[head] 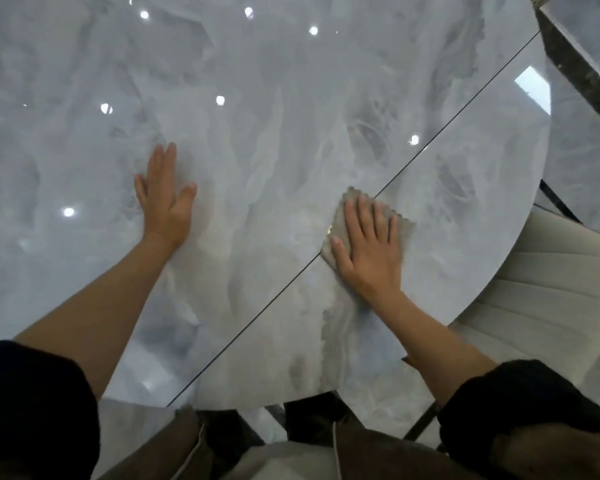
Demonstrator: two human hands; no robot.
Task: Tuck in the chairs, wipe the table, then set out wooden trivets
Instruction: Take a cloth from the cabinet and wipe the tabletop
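Both hands lie flat and open: the right hand (pixel 368 251) presses a grey cloth (pixel 347 216) on the marble desk (pixel 257 116) right of centre, the left hand (pixel 165 202) rests bare at centre-left.

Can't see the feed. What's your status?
Right hand flat on cloth, wiping table. Left hand open, braced. No trivets out.

No legible text, labels, brands or numbers anywhere in view.
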